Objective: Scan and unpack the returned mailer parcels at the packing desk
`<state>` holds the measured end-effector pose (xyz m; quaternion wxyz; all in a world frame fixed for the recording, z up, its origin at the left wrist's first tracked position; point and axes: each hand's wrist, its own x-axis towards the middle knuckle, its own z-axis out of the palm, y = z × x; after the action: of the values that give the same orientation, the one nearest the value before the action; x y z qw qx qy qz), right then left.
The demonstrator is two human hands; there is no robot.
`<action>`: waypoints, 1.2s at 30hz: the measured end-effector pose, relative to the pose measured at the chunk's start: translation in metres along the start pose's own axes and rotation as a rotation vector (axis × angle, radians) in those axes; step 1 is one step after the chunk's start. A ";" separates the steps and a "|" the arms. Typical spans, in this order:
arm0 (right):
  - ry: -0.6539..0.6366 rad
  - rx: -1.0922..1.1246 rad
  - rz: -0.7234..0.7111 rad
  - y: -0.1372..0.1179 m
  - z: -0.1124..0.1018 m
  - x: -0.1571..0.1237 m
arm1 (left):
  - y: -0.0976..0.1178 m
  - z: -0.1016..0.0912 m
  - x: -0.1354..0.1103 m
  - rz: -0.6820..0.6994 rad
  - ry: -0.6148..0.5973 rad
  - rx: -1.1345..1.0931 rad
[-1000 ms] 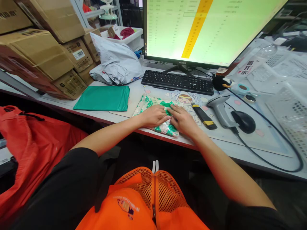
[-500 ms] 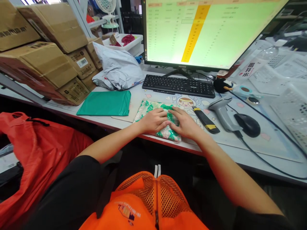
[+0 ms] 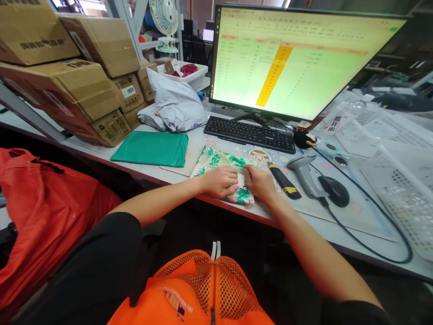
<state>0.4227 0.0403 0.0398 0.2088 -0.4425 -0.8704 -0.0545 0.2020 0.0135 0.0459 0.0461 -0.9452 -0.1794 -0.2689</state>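
A flat, shiny plastic package (image 3: 212, 159) with green and whitish patches lies at the front edge of the desk. My left hand (image 3: 221, 182) is curled closed on the middle of it, knuckles up. Beside it, my right hand (image 3: 260, 183) pinches the package's wrap near its right side. A whitish strip shows between the two hands. What lies under my fingers is hidden. To the right of my right hand rests a black and yellow box cutter (image 3: 284, 181). A green plastic mailer (image 3: 151, 149) lies flat to the left of the package.
Behind the package stand a black keyboard (image 3: 248, 134) and a lit monitor (image 3: 304, 63). A grey barcode scanner (image 3: 306, 174), a mouse (image 3: 334, 191) and their cables occupy the right side. Cardboard boxes (image 3: 84, 88) and a white plastic bag (image 3: 177, 106) stand at left.
My right hand's spread fingers have closed into a pinch on the wrap, and a whitish strip has appeared between my hands. My left hand has curled tighter. The camera view has tilted up.
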 end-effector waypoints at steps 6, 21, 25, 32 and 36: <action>0.047 0.162 0.185 0.003 -0.007 0.008 | -0.002 0.010 -0.007 -0.082 0.002 0.108; -0.398 -0.164 -0.026 -0.038 -0.028 0.093 | 0.001 0.002 0.013 -0.347 0.065 0.105; -0.273 -0.144 0.139 -0.022 -0.020 0.104 | 0.015 0.001 0.029 -0.459 0.038 0.107; -0.174 -0.027 0.228 -0.011 -0.011 0.119 | 0.067 -0.015 0.034 -0.734 -0.087 0.100; -0.190 0.052 0.175 -0.026 -0.008 0.117 | 0.086 -0.029 0.016 -0.813 -0.155 0.085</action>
<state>0.3430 0.1099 0.0978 0.1407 -0.5142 -0.8456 0.0287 0.2317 -0.0665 0.0794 -0.0385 -0.8120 -0.5520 -0.1856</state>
